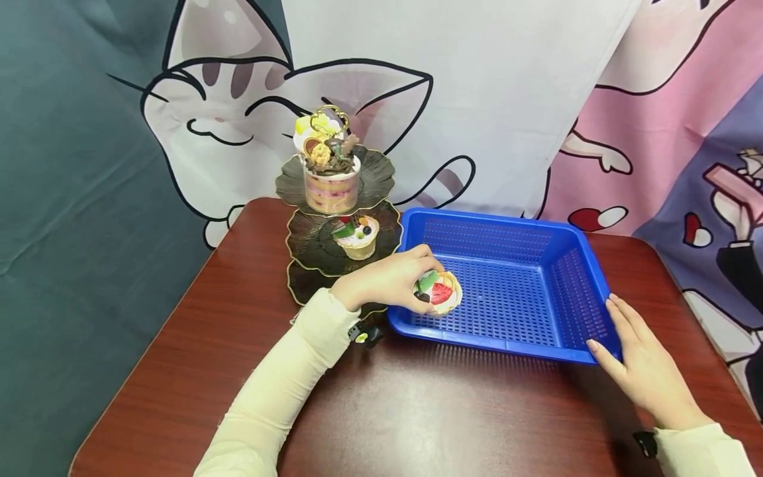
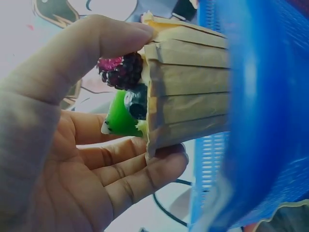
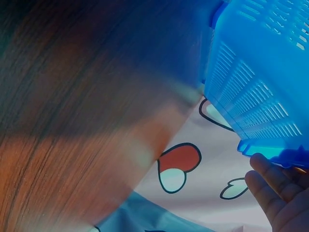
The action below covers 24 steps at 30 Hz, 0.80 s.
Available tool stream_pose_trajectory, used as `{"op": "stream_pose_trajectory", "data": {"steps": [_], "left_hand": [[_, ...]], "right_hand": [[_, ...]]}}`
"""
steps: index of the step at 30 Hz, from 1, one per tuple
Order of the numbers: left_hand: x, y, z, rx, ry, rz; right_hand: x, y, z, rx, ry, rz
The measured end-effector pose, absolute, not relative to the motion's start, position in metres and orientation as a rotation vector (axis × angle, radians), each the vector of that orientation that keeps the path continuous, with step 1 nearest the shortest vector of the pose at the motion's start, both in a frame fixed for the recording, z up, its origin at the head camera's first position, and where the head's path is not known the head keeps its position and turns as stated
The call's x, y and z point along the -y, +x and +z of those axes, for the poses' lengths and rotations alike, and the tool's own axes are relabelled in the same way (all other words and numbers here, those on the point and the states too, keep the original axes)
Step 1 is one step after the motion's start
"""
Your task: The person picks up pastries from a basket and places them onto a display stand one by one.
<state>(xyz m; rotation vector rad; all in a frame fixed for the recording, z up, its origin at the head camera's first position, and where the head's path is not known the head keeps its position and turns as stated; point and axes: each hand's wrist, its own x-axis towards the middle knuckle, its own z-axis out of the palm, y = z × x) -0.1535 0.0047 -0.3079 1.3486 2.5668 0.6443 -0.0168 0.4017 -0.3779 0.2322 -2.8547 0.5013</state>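
Observation:
My left hand [image 1: 396, 278] pinches a fruit-topped cupcake [image 1: 442, 292] by its rim, over the left end of a blue plastic basket [image 1: 495, 346]. In the left wrist view the thumb and fingers hold the cupcake's pleated tan cup [image 2: 188, 87], with a blackberry [image 2: 123, 70] and a green fruit piece on top. My right hand [image 1: 646, 361] touches the basket's right rim near its front corner; in the right wrist view its fingers [image 3: 270, 181] lie at that rim. Left of the basket stands a tiered stand [image 1: 298, 242] with dark, gold-edged plates.
A second fruit cupcake [image 1: 357, 244] sits on the stand's middle plate. The top plate bears a layered dessert cup [image 1: 331, 189] with chocolate and cookie toppings. Everything stands on a reddish-brown table [image 1: 417, 404], with a cartoon-cat cloth [image 1: 507, 99] hanging behind.

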Motion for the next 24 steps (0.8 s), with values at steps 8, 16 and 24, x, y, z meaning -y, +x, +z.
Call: {"op": "stream_pose_trajectory", "data": {"steps": [8, 16, 24], "left_hand": [[0.008, -0.142, -0.292, -2.614, 1.392, 0.615], [0.027, -0.131, -0.285, -2.651, 1.366, 0.607], [0.05, -0.124, -0.277, -2.692, 1.261, 0.649]], "right_hand": [[-0.403, -0.019, -0.378, 2.86, 0.233, 0.516], [-0.403, -0.019, -0.379, 2.852, 0.238, 0.521], [-0.404, -0.019, -0.381, 2.839, 0.25, 0.523]]}}
